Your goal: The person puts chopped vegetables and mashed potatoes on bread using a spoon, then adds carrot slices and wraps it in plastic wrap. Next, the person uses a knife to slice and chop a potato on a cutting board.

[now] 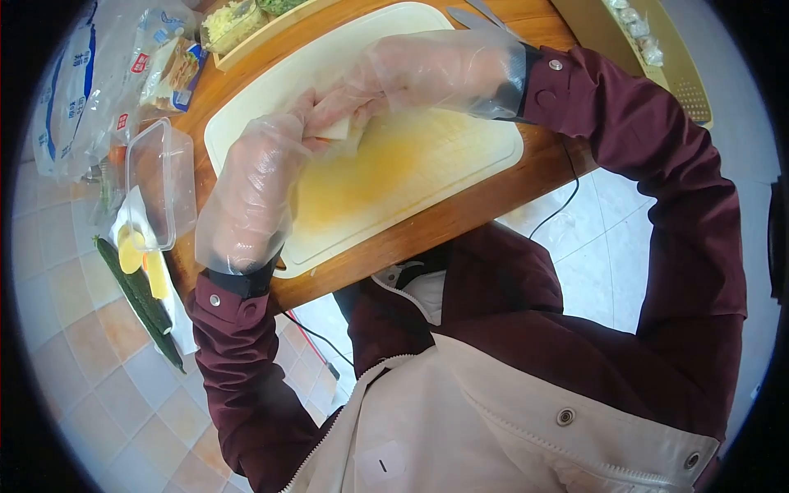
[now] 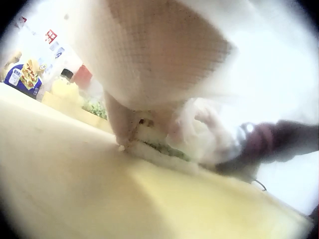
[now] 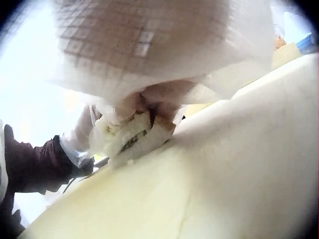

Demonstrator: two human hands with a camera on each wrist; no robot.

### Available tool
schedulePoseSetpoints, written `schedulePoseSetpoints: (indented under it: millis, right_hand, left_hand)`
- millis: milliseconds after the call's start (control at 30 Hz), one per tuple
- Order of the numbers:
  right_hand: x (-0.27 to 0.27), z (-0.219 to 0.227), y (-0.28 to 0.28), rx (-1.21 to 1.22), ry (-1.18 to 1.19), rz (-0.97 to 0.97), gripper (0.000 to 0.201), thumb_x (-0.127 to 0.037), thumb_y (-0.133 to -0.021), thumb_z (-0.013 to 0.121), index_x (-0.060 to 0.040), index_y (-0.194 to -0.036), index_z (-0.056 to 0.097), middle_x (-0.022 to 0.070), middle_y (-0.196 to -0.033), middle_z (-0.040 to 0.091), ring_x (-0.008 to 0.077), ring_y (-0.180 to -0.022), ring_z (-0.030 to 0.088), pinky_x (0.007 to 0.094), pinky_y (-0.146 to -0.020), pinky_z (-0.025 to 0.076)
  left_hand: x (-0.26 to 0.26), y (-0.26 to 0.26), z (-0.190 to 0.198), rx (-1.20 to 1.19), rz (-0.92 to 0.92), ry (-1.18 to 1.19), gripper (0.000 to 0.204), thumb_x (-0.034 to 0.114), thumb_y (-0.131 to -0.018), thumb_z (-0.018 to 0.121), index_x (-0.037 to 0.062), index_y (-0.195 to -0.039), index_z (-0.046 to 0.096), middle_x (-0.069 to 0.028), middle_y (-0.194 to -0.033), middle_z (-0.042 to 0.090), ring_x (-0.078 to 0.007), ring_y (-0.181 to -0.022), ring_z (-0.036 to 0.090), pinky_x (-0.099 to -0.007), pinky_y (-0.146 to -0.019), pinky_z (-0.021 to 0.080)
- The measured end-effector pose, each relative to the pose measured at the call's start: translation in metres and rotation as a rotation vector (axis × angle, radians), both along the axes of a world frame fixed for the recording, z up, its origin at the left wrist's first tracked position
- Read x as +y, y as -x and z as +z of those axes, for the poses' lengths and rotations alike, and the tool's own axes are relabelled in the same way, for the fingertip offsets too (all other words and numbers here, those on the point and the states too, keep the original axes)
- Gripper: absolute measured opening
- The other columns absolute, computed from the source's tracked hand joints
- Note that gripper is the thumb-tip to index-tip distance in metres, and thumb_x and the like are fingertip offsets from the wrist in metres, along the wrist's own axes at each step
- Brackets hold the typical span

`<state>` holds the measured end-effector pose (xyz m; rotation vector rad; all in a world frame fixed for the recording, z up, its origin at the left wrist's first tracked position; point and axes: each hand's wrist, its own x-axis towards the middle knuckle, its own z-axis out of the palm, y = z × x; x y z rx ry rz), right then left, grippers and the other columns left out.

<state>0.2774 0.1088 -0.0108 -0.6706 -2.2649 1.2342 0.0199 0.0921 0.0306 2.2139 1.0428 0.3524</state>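
Note:
Both hands wear clear plastic gloves and meet at a white-bread sandwich (image 1: 335, 130) on the pale cutting board (image 1: 485, 152). My left hand (image 1: 261, 168) grips its near left side, the fingers curled at it. From the right, my right hand (image 1: 407, 72) holds the other side, fingertips close to the left ones. In the right wrist view, the sandwich (image 3: 130, 142) shows a cut face with a dark green layer between white slices, close over the board. The left wrist view also shows the sandwich's green filling (image 2: 167, 149). Much of the bread is hidden behind fingers and gloves.
A yellow smear (image 1: 362, 181) covers the board's middle. Silver blades (image 1: 477, 16) lie behind it. On the left are a clear plastic box (image 1: 160, 185), cucumbers (image 1: 140, 304), and plastic packaging (image 1: 86, 90). A wooden tray (image 1: 246, 51) with shredded food stands at the back.

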Motion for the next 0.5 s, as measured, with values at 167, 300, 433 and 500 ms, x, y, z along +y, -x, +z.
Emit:
schedulePoseSetpoints:
  millis: [167,300,433,500]
  right_hand:
    - [-0.004,0.004,0.001,-0.066,-0.033,-0.036,0.062,0.016,-0.089,0.050,-0.0110,-0.143,0.068,0.0126,-0.127,0.073,0.0232,-0.111,0.067,0.0329,-0.105,0.053]
    - [-0.003,0.005,-0.001,-0.098,0.024,-0.014,0.060,0.013,-0.091,0.051,-0.0082,-0.144,0.066,0.0120,-0.134,0.070,0.0233,-0.118,0.065,0.0341,-0.110,0.050]
    - [-0.002,0.008,-0.002,-0.027,0.085,0.015,0.055,0.008,-0.094,0.054,-0.0053,-0.148,0.062,0.0110,-0.142,0.067,0.0221,-0.124,0.063,0.0342,-0.111,0.048]
    - [-0.005,0.015,-0.005,0.018,0.023,0.032,0.054,0.006,-0.096,0.055,-0.0057,-0.148,0.061,0.0107,-0.143,0.067,0.0213,-0.125,0.063,0.0343,-0.112,0.048]
  left_hand:
    - [0.004,0.004,-0.022,-0.128,0.020,0.106,0.064,0.018,-0.094,0.067,-0.0095,-0.149,0.053,-0.0106,-0.101,0.076,-0.0193,-0.087,0.068,-0.0313,-0.082,0.052]
    - [0.008,0.012,-0.025,-0.305,-0.039,0.296,0.069,0.028,-0.099,0.065,-0.0091,-0.154,0.047,-0.0051,-0.113,0.071,-0.0136,-0.093,0.062,-0.0264,-0.086,0.049]
    - [0.003,0.010,-0.017,-0.297,0.074,0.265,0.060,0.008,-0.094,0.059,-0.0072,-0.151,0.051,-0.0249,-0.113,0.070,-0.0359,-0.105,0.069,-0.0363,-0.092,0.054]
    - [0.000,0.009,-0.008,-0.108,-0.032,-0.007,0.061,0.001,-0.091,0.060,-0.0060,-0.151,0.052,-0.0250,-0.114,0.070,-0.0382,-0.104,0.068,-0.0375,-0.092,0.054]
